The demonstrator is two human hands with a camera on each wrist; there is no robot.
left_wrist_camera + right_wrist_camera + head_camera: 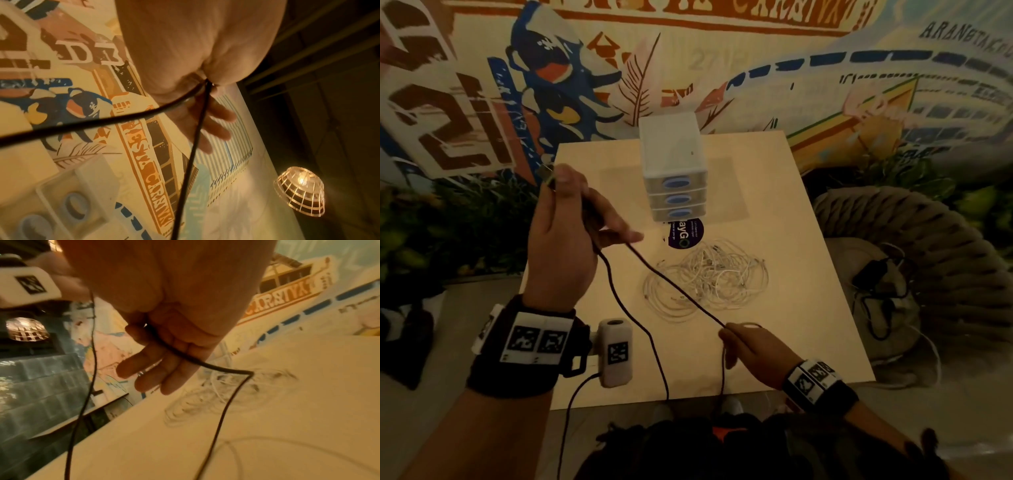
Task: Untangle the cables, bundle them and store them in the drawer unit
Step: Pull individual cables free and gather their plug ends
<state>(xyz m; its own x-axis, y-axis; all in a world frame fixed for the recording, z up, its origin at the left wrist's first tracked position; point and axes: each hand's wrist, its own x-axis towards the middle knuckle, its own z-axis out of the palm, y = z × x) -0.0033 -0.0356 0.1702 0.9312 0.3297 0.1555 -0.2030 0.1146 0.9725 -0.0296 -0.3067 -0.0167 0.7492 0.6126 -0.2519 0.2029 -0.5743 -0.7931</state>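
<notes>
Both hands grip one black cable (674, 286): the left hand (565, 236) holds its plug end, the right hand (753, 349) pinches it. One pile of white cables (709, 277) lies on the table (808, 274). One drawer unit (674, 168) with three drawers stands at the far side.

There is one drawer unit (674, 164) on the table (808, 325), and it has three drawers, each with one blue oval handle. In front of the drawer unit lies one round dark sticker (686, 234). Further in front of it there is one pile of white cables (707, 277); how many cables are in the pile cannot be counted. One dark cable (674, 289) hangs above the pile, between two hands.
</notes>
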